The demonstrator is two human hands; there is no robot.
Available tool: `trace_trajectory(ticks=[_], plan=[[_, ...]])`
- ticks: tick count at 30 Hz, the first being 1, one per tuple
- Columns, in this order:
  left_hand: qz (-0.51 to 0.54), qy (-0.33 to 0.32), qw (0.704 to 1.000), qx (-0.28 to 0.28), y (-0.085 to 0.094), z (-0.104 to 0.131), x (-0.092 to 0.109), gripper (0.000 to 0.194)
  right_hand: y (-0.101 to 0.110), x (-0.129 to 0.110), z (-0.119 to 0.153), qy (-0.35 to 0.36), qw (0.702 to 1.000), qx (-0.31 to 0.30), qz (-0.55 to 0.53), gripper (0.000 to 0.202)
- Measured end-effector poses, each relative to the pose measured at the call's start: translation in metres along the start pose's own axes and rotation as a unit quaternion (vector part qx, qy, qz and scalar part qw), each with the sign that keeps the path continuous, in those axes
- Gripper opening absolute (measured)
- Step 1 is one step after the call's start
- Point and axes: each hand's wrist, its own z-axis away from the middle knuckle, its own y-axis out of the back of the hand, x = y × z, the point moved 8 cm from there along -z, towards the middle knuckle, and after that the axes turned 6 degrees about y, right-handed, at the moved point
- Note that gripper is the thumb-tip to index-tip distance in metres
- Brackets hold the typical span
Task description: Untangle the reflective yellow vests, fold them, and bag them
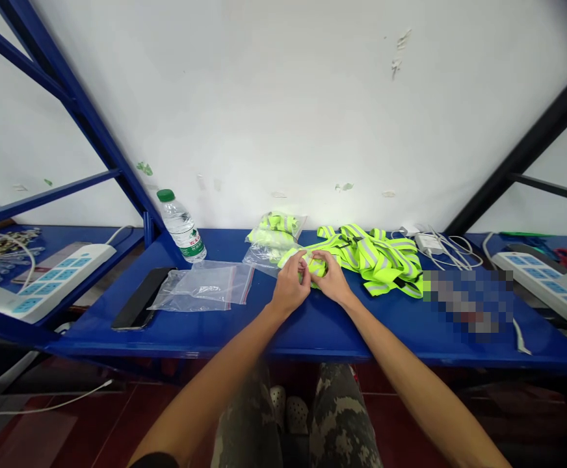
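Both my hands meet over the middle of the blue shelf. My left hand (290, 284) is closed, its fingertips pinching a neon-yellow reflective strap (318, 266). From the other side, my right hand (333, 278) grips the same strap with thumb and fingers. Part of the strap is hidden behind the fingers. Just to the right lies a tangled pile of reflective straps (369, 255) with silver-grey stripes. Behind my left hand sits a clear bag (276, 229) with bundled yellow straps in it. Flat clear zip bags (205, 286) lie to the left.
A water bottle (182, 226) with a green cap stands at the back left. A black phone (143, 300) lies in front of it, partly under the bags. White cables with a charger (430, 244) are at the right. Power strips (52, 279) flank the shelf; a patch at right is pixelated.
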Motion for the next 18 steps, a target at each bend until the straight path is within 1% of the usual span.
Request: trace_trajectory(ticks=[2,4,6,7,9,11,13,15,18], plan=[[0.003,0.005,1.000,0.001,-0.001,-0.001,-0.003,0.042,-0.001,0.006,-0.001,-0.016,0.999,-0.027,-0.031,0.056],[0.006,0.016,1.000,0.011,0.001,-0.002,-0.007,0.041,-0.005,0.011,0.001,-0.041,0.993,-0.078,-0.080,0.065],[0.009,0.024,0.999,0.022,0.004,-0.002,-0.010,0.040,-0.009,0.015,0.003,-0.071,0.983,-0.114,-0.128,0.068],[0.007,0.024,0.999,0.027,0.006,-0.002,-0.010,0.039,-0.009,0.017,0.004,-0.087,0.979,-0.115,-0.145,0.067],[-0.004,0.016,0.999,0.034,0.009,-0.001,-0.008,0.035,-0.007,0.023,0.005,-0.122,0.975,-0.089,-0.166,0.067],[-0.015,0.003,0.999,0.040,0.010,0.000,-0.004,0.030,-0.005,0.029,0.006,-0.151,0.972,-0.047,-0.176,0.073],[-0.021,-0.007,0.999,0.042,0.009,0.002,0.001,0.026,-0.006,0.032,0.007,-0.163,0.969,-0.017,-0.183,0.081],[-0.025,-0.018,0.999,0.039,0.008,0.003,0.006,0.024,-0.009,0.032,0.007,-0.165,0.970,-0.010,-0.178,0.083],[-0.027,-0.049,0.998,0.029,0.005,0.005,0.015,0.022,-0.009,0.031,0.005,-0.148,0.982,-0.019,-0.116,0.071]])
